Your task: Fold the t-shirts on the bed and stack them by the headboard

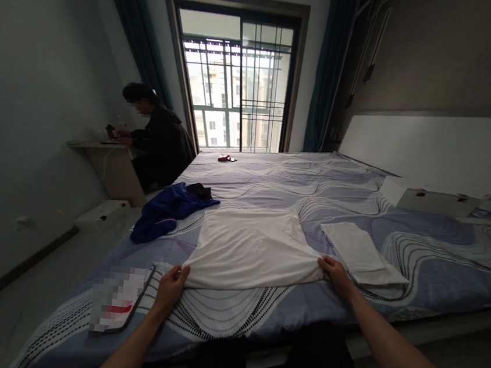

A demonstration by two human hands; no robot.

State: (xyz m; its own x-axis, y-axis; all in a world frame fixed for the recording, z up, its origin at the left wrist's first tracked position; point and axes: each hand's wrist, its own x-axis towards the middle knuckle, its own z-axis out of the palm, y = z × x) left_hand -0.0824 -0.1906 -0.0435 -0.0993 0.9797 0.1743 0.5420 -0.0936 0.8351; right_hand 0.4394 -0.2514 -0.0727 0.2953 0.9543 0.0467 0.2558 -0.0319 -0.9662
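Note:
A white cloth garment [252, 246] lies spread on the bed, lightly wrinkled, its near edge stretched between my hands; its exact kind does not show. My left hand [172, 286] pinches the near left corner. At the near right corner, my right hand [336, 275] pinches the fabric between thumb and fingers. Just beyond my right hand rests a folded white cloth [355, 248]. To the left of my left hand is a flat tablet-like object or clipboard [121, 300], partly blurred, with a red mark. A crumpled blue garment [168, 211] with a black part lies beyond it.
The bed [272, 181] has a grey-blue patterned sheet. A white box [430, 197] stands near the headboard [434, 145]. Small red and dark items [226, 158] lie at the far edge. Left, a person [163, 134] sits at a small desk [111, 164]; another box [102, 214] is on the floor.

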